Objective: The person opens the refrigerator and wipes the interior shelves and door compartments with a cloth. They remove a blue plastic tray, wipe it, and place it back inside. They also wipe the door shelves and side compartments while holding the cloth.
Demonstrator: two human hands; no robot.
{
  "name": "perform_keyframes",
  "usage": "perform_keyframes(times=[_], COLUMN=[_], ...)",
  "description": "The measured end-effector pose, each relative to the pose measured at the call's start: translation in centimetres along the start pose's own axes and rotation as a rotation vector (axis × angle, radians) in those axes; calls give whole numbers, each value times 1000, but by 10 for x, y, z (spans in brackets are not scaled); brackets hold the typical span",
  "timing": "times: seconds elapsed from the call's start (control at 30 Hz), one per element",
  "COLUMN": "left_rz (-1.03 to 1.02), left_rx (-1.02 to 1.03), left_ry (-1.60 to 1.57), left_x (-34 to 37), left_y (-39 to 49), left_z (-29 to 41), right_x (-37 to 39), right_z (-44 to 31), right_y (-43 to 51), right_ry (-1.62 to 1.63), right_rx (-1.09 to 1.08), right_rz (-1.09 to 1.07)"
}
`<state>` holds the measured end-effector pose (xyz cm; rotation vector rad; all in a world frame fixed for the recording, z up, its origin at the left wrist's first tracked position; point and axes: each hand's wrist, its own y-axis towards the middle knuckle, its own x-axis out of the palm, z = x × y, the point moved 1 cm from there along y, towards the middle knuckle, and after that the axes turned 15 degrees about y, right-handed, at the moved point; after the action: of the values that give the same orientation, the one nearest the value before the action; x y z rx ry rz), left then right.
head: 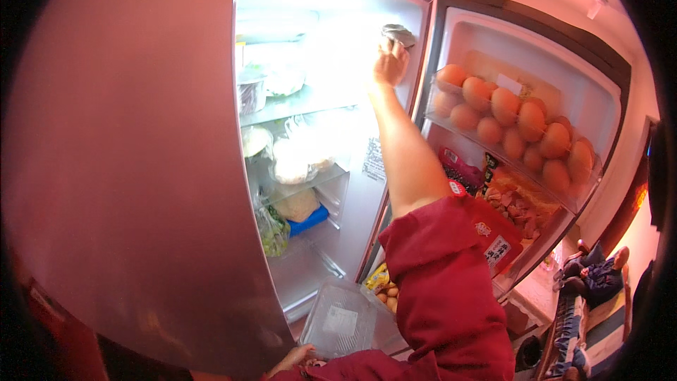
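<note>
My right hand (391, 63) reaches into the upper part of the lit refrigerator. It presses a bunched grey cloth (398, 35) against the inner right wall (353, 222), close to the door hinge. Low in the view, my left hand (293, 360) grips the near corner of a clear plastic container (338, 320). This container bears a white label and is tilted before the open compartment. Part of the left hand is cut off by the picture's lower edge. Glare washes out much of the upper shelf.
The opened door (534, 37) carries brown eggs (505, 106) above packaged food (497, 233). Glass shelves (312, 180) hold bagged food (293, 161), greens (273, 230) and a lidded tub (251, 92). A closed door panel (137, 143) fills the left. Clothes (597, 278) lie at right.
</note>
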<state>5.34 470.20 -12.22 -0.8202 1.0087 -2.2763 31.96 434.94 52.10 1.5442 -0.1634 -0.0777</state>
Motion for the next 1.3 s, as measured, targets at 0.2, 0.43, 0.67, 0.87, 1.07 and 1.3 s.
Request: perform_keyframes(times=[0.2, 0.43, 0.67, 0.87, 1.07, 1.3], left_rz=[-63, 67, 34, 120, 155, 179], left_rx=[101, 130, 120, 52, 64, 38], left_ry=[-304, -194, -164, -114, -88, -93], left_x=[-6, 1, -15, -2, -7, -8], left_y=[27, -19, -2, -22, -36, -30], left_z=[-29, -6, -19, -10, -21, -40], right_x=[7, -13, -28, -34, -50, -67], right_z=[-2, -38, -39, -18, -11, -9], right_y=[-98, -173, -169, -254, -368, -442], right_ry=[-149, -284, -266, -259, -196, -168], right_rx=[-11, 288, 112, 139, 368, 601], right_rz=[-545, -900, -650, -626, -839, -946])
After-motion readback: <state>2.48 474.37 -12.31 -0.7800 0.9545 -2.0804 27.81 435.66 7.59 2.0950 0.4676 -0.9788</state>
